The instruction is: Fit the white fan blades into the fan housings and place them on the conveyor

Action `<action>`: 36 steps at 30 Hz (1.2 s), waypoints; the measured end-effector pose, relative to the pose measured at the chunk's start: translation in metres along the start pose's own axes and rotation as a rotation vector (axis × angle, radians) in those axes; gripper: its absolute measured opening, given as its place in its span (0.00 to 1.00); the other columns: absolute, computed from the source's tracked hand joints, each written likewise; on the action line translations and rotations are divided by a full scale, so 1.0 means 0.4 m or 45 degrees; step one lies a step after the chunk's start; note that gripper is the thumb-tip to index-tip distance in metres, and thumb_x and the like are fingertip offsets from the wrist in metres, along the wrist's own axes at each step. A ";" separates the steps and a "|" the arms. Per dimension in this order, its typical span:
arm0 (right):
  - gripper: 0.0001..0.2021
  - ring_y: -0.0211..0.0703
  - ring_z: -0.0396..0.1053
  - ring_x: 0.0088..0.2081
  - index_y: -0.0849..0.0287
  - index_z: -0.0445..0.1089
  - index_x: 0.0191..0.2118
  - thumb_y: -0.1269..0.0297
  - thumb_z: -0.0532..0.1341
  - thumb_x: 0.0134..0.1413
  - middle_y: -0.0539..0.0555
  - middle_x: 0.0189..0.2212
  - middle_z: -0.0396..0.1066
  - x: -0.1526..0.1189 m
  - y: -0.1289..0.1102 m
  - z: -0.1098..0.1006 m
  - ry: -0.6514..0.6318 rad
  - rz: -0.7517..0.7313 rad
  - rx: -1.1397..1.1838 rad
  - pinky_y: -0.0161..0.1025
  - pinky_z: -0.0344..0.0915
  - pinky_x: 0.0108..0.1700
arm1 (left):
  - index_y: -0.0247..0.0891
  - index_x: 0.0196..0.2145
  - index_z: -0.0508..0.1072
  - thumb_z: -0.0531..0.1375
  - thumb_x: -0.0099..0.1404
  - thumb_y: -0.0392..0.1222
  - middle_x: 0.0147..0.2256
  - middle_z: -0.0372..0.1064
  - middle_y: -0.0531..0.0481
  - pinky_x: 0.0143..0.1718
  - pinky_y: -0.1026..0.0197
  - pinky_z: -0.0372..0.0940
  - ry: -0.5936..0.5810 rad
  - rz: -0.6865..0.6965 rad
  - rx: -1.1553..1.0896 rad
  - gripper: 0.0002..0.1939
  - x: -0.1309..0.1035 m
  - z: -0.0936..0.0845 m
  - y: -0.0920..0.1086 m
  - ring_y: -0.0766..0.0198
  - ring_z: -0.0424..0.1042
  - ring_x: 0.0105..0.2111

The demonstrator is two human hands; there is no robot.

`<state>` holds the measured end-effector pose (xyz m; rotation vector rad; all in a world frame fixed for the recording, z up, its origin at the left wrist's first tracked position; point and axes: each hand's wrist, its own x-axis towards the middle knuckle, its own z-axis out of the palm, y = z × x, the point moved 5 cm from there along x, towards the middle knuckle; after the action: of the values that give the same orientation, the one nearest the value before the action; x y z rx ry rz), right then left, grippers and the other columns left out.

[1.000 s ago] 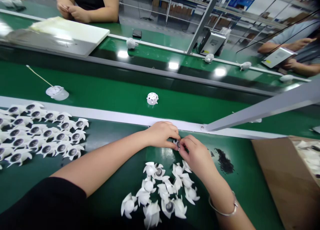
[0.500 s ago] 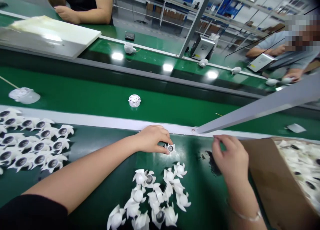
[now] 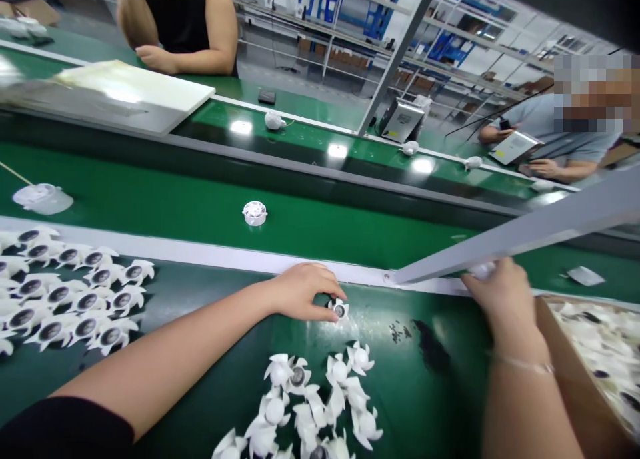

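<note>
My left hand (image 3: 307,292) pinches a small white fan impeller (image 3: 340,310) between thumb and fingers at the far side of the green table. The impeller's dark round hub faces up. My right hand (image 3: 503,292) reaches past the slanted post, its fingers closed around a blurred white piece (image 3: 483,270) at the belt's edge; most of that piece is hidden. In front of my left hand lies a loose group of white impellers (image 3: 305,406), most with domed caps up. Rows of impellers (image 3: 85,302) with dark hubs up cover the table's left side.
A cardboard box (image 3: 563,352) full of white impellers stands at the right. The slanted grey post (image 3: 500,232) rises near my right hand. On the green belt sit a white round fan housing (image 3: 255,213) and a wrapped white part (image 3: 44,198). Two people sit across the line.
My right hand has moved right and forward, from above the table to the belt's edge, closing on a white piece. My left hand still pinches the impeller. The fan housing has shifted slightly left.
</note>
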<state>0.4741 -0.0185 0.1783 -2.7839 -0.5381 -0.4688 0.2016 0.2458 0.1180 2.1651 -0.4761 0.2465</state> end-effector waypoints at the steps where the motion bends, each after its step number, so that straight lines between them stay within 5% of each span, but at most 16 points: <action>1: 0.22 0.71 0.70 0.37 0.63 0.70 0.45 0.55 0.67 0.44 0.70 0.31 0.68 -0.046 0.011 -0.028 0.042 0.079 -0.003 0.59 0.62 0.34 | 0.41 0.46 0.76 0.66 0.63 0.49 0.41 0.76 0.47 0.46 0.57 0.64 0.008 -0.004 -0.019 0.16 0.000 0.000 -0.002 0.57 0.73 0.42; 3: 0.21 0.70 0.70 0.44 0.54 0.67 0.49 0.49 0.61 0.53 0.68 0.38 0.69 -0.157 0.003 -0.079 0.151 0.145 0.057 0.60 0.64 0.41 | 0.40 0.45 0.77 0.66 0.64 0.49 0.39 0.75 0.47 0.46 0.58 0.64 0.033 -0.024 -0.061 0.15 0.002 -0.001 -0.007 0.58 0.73 0.41; 5: 0.14 0.63 0.71 0.46 0.49 0.67 0.47 0.52 0.59 0.57 0.63 0.43 0.69 -0.270 -0.035 -0.107 0.306 0.202 0.576 0.58 0.67 0.45 | 0.39 0.44 0.77 0.65 0.65 0.48 0.38 0.75 0.47 0.45 0.59 0.64 0.069 -0.066 -0.116 0.13 0.004 -0.005 -0.013 0.60 0.73 0.40; 8: 0.08 0.58 0.72 0.49 0.53 0.66 0.41 0.60 0.62 0.56 0.60 0.47 0.70 -0.379 -0.174 -0.064 -0.046 -0.002 1.133 0.55 0.71 0.45 | 0.38 0.44 0.78 0.63 0.67 0.45 0.39 0.75 0.46 0.42 0.61 0.65 0.143 -0.155 -0.217 0.11 0.007 -0.016 -0.020 0.61 0.73 0.40; 11: 0.06 0.54 0.69 0.51 0.55 0.69 0.40 0.65 0.63 0.56 0.61 0.50 0.67 -0.426 -0.319 -0.031 -0.297 -0.441 1.095 0.53 0.70 0.49 | 0.38 0.43 0.78 0.60 0.69 0.42 0.39 0.75 0.47 0.37 0.64 0.65 0.200 -0.212 -0.284 0.09 0.004 -0.027 -0.020 0.63 0.73 0.38; 17: 0.11 0.51 0.69 0.51 0.52 0.73 0.47 0.70 0.61 0.60 0.59 0.54 0.67 -0.456 -0.421 -0.005 -0.439 -0.969 0.810 0.51 0.71 0.48 | 0.38 0.40 0.79 0.65 0.65 0.44 0.36 0.75 0.48 0.34 0.64 0.65 0.222 -0.239 -0.324 0.09 -0.006 -0.021 -0.019 0.63 0.73 0.35; 24: 0.09 0.49 0.72 0.51 0.53 0.75 0.45 0.67 0.61 0.61 0.59 0.53 0.70 -0.460 -0.401 0.045 -0.474 -0.767 0.803 0.48 0.72 0.51 | 0.39 0.41 0.81 0.64 0.66 0.42 0.37 0.77 0.48 0.38 0.63 0.66 0.141 -0.320 -0.334 0.08 0.013 -0.003 -0.028 0.62 0.75 0.37; 29: 0.09 0.54 0.73 0.49 0.57 0.76 0.43 0.69 0.60 0.60 0.62 0.52 0.72 -0.463 -0.417 0.021 -0.405 -0.857 0.657 0.52 0.73 0.48 | 0.40 0.42 0.81 0.63 0.66 0.41 0.37 0.77 0.48 0.40 0.62 0.66 0.095 -0.278 -0.273 0.08 0.017 -0.006 -0.021 0.61 0.75 0.38; 33: 0.07 0.50 0.75 0.45 0.54 0.78 0.40 0.67 0.63 0.56 0.59 0.48 0.73 -0.405 -0.437 0.048 -0.561 -0.853 0.675 0.48 0.73 0.47 | 0.39 0.44 0.79 0.63 0.66 0.45 0.39 0.75 0.46 0.39 0.61 0.67 0.266 -0.261 -0.201 0.11 0.001 -0.022 -0.026 0.61 0.73 0.38; 36: 0.12 0.53 0.73 0.50 0.57 0.76 0.45 0.69 0.65 0.53 0.61 0.50 0.72 -0.320 -0.475 0.066 -0.479 -0.730 0.637 0.51 0.70 0.52 | 0.39 0.49 0.76 0.60 0.68 0.49 0.39 0.73 0.45 0.36 0.61 0.67 0.466 -0.362 -0.145 0.16 -0.020 -0.041 -0.042 0.62 0.71 0.35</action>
<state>0.2925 0.1201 0.1453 -2.2044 -1.3428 0.0961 0.2014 0.2702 0.1128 1.9882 0.0258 0.4350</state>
